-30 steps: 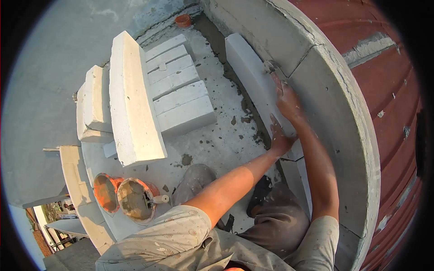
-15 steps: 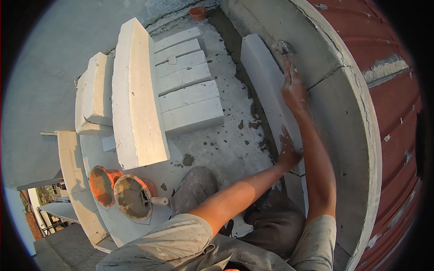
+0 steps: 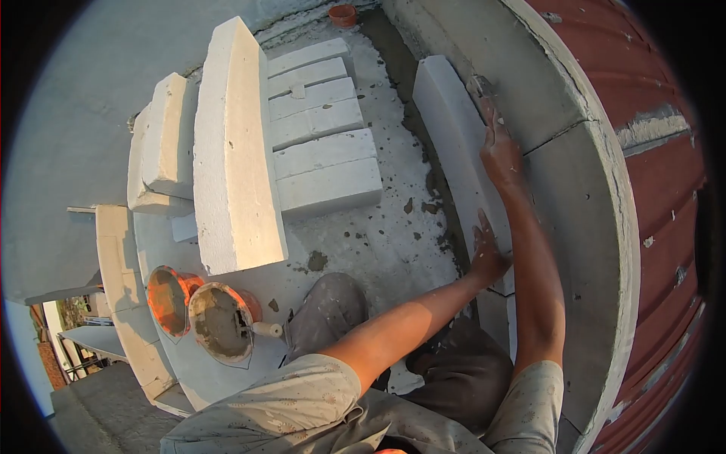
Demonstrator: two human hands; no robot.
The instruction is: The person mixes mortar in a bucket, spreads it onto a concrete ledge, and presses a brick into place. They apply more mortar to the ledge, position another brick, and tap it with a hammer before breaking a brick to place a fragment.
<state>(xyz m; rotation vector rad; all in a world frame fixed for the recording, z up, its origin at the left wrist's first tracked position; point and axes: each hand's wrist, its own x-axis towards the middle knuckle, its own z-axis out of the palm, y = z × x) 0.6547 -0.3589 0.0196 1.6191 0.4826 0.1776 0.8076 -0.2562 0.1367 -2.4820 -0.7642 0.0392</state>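
Note:
A long white masonry block (image 3: 452, 129) lies along the curved grey wall, on a strip of wet mortar (image 3: 446, 204). My left hand (image 3: 488, 253) rests against the near end of that block, fingers apart on its face. Farther along, my right hand (image 3: 501, 150) reaches between the block and the wall (image 3: 582, 204), its fingers close together and smudged with grey. A small grey thing (image 3: 480, 85) shows at the fingertips, against the wall; I cannot tell whether it is a tool or a mortar lump.
To my left stand two orange buckets of mortar (image 3: 168, 303), one with a trowel handle (image 3: 267, 329) sticking out. A large white block (image 3: 236, 151) lies across several smaller blocks (image 3: 325, 170). A small reddish pot (image 3: 342, 15) sits far back; a red metal roof (image 3: 665, 227) lies beyond the wall.
The view has shifted slightly. My right hand has drawn back a little along the wall, while my left hand stays against the block.

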